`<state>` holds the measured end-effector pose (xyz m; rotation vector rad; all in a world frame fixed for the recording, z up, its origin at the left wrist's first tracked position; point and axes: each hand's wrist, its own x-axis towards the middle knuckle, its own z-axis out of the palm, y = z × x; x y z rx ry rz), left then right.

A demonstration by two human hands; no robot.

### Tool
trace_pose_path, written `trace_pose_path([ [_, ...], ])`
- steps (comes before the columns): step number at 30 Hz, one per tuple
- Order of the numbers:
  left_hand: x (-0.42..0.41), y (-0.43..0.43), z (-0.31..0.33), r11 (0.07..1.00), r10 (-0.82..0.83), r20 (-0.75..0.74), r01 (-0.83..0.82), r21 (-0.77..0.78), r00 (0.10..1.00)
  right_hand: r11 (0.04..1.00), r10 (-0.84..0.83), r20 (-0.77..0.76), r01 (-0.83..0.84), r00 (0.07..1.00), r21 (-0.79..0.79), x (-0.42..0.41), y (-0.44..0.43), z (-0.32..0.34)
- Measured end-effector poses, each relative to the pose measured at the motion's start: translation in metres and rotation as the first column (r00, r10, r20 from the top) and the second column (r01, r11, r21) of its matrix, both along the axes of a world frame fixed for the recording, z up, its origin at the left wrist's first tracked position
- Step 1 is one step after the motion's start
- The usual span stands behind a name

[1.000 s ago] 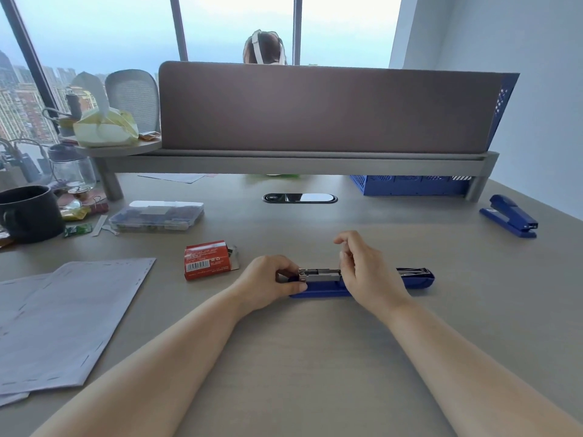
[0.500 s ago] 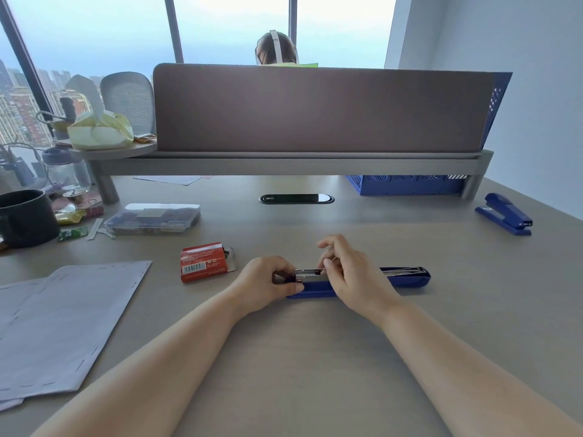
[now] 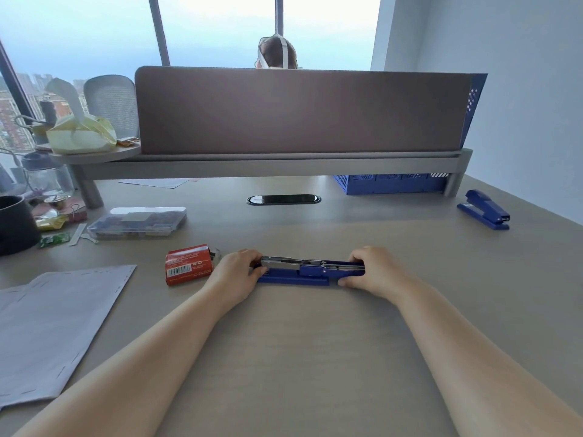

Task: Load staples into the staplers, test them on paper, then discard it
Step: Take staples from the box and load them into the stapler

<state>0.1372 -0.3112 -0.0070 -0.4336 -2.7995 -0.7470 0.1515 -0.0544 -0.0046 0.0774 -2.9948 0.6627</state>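
A blue stapler [image 3: 303,272] lies opened out flat on the desk in front of me, its metal staple channel facing up. My left hand [image 3: 238,271] grips its left end. My right hand [image 3: 373,269] holds its right end, the flipped-back top arm. A red staple box [image 3: 187,268] lies just left of my left hand, its drawer partly out. Sheets of paper [image 3: 53,329] with rows of staples along the edges lie at the near left. A second blue stapler [image 3: 484,209], closed, sits at the far right.
A clear plastic box [image 3: 137,222] of small items and a dark mug [image 3: 14,225] stand at the left. A brown divider [image 3: 299,111] on a raised shelf crosses the back, with a blue basket [image 3: 391,184] under it. A person's head shows behind the divider.
My right hand has moved from the middle of the stapler's channel to its right end. My left hand has stayed on the left end.
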Motion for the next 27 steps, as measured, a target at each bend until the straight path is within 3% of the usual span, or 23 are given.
trace_pose_path([
  [4, -0.002, -0.006, 0.001, 0.999, 0.036, -0.015, -0.036, -0.002, 0.999, 0.994, -0.053, -0.020, 0.050, 0.998, -0.100, 0.000, 0.004, -0.004],
  [8, -0.001, -0.006, 0.001, 0.999, 0.047, -0.025, -0.046, 0.027, 0.999, 0.942, -0.071, -0.035, 0.055, 0.997, -0.331, 0.001, 0.004, -0.006],
  [15, -0.003, -0.006, 0.001, 0.999, 0.044, -0.006, -0.044, 0.030, 0.999, 0.749, -0.232, -0.276, -0.010, 0.933, -0.662, 0.006, -0.001, 0.006],
  [19, -0.002, -0.007, 0.003, 0.998, 0.023, 0.012, -0.024, 0.052, 1.000, 0.630, -0.230, -0.278, -0.075, 0.933, -0.773, 0.007, -0.014, 0.010],
  [22, -0.001, -0.006, 0.003, 0.997, -0.009, 0.034, 0.007, 0.072, 0.999, 0.568, -0.190, -0.314, -0.157, 0.930, -0.808, 0.005, -0.026, 0.009],
  [27, 0.002, -0.003, 0.002, 0.985, -0.041, 0.085, 0.026, 0.171, 0.996, 0.658, -0.028, -0.369, -0.261, 0.929, -0.706, -0.001, -0.048, 0.008],
])
